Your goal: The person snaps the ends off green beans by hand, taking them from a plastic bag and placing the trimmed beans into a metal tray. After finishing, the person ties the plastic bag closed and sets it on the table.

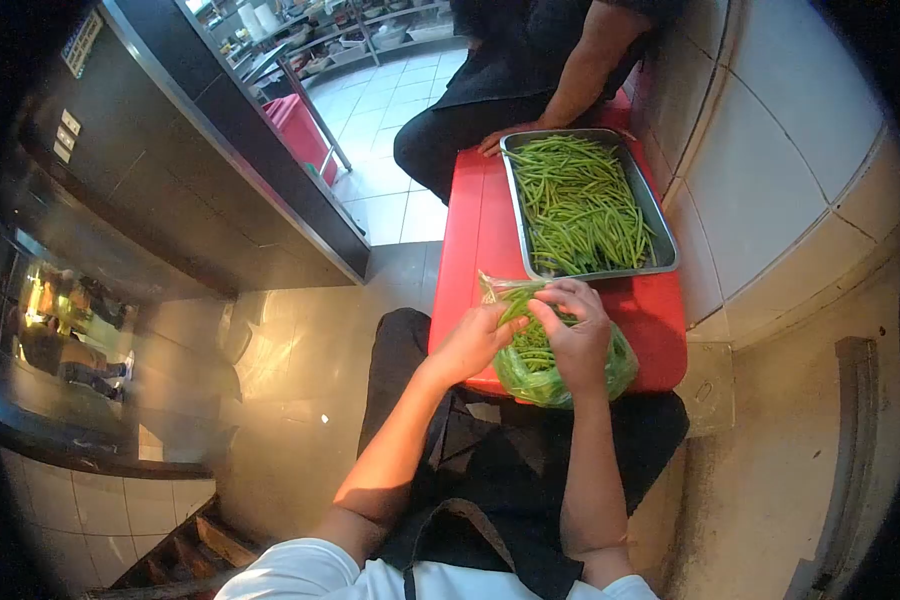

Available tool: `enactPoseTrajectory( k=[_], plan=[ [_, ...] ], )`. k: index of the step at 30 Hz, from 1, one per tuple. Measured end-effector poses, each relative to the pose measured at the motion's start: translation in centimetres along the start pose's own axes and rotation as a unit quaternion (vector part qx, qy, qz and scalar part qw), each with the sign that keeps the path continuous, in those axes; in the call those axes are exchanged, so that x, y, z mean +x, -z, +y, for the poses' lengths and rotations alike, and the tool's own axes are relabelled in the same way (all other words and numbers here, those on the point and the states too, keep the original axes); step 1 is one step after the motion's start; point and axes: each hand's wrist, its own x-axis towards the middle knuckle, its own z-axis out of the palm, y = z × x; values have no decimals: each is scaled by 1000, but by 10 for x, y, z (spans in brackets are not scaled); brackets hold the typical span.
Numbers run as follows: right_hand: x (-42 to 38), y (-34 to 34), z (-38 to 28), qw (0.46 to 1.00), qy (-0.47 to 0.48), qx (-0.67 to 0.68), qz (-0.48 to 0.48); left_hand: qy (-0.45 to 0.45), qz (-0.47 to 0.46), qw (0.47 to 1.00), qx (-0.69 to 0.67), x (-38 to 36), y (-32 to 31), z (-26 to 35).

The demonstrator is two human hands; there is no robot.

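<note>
My left hand (477, 338) is closed on a small bunch of green beans (515, 300), held above a plastic bag. From the other side, the fingers of my right hand (575, 325) pinch at the same beans. Below both hands, the clear green-tinted bag (610, 372) sits at the near end of a red bench (475, 250), with cut bean pieces (532, 350) inside. Just beyond stands a metal tray (667, 240) heaped with long whole green beans (580, 200). My right palm hides part of the bag's contents.
A co-worker in dark clothes sits at the bench's far end, one hand (505, 138) resting beside the tray. A tiled wall (770, 150) runs along the right. To the left are a dark panelled wall (170, 190), a doorway and a pink bin (298, 130). Wooden steps (205, 545) lie lower left.
</note>
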Motion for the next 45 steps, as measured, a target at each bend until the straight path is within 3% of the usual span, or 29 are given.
enactPoseTrajectory(
  k=[5,6,9,11,14,17,20,26,29,32,35,36,37,38,39,40,41,42,43,45],
  plan=[
    [-3,-5,14,997,-42,63,-27,-52,44,993,99,-2,-5,2],
    [-4,-3,15,985,-83,141,-47,-51,42,993,97,-2,-6,2],
    [-4,6,20,905,-207,360,-92,-51,38,993,101,-1,-7,-2],
    [-3,11,27,819,-289,486,-100,-54,39,991,115,-1,-8,-9],
    [1,17,22,881,-248,387,-115,-25,8,999,31,-3,1,-2],
    [-1,22,35,971,-143,128,-143,43,-24,996,-73,-3,5,-5],
    [6,35,15,948,-196,-94,-232,81,-47,976,-199,-6,5,-1],
    [0,27,19,980,-151,51,-117,162,-153,949,-222,-8,10,-8],
    [1,21,21,976,-128,135,-111,168,-162,944,-234,-8,7,-7],
    [-2,14,26,974,-123,135,-135,140,-163,950,-226,-7,2,-7],
    [0,17,14,961,-174,120,-179,76,-137,967,-198,-5,-10,-29],
    [1,14,13,960,-181,124,-175,-45,-136,984,-106,-7,-6,-36],
    [1,14,14,958,-186,132,-176,-49,-144,988,4,-3,-6,-40],
    [4,15,7,965,-164,106,-176,-23,-129,991,-21,3,-16,-53],
    [4,16,0,969,-163,78,-168,-69,-138,988,-11,7,-17,-63],
    [2,14,24,961,-177,131,-169,-18,-104,993,-58,7,-19,-49],
    [2,15,24,967,-161,108,-167,-122,-59,986,-96,5,-21,-54],
    [7,20,29,953,-165,111,-227,-90,-78,991,-59,6,-17,-47],
    [1,14,45,933,-201,214,-209,-59,-100,993,-21,8,-13,-40],
    [5,12,38,922,-193,240,-236,-54,-66,996,-3,12,-18,-62]
  ],
)
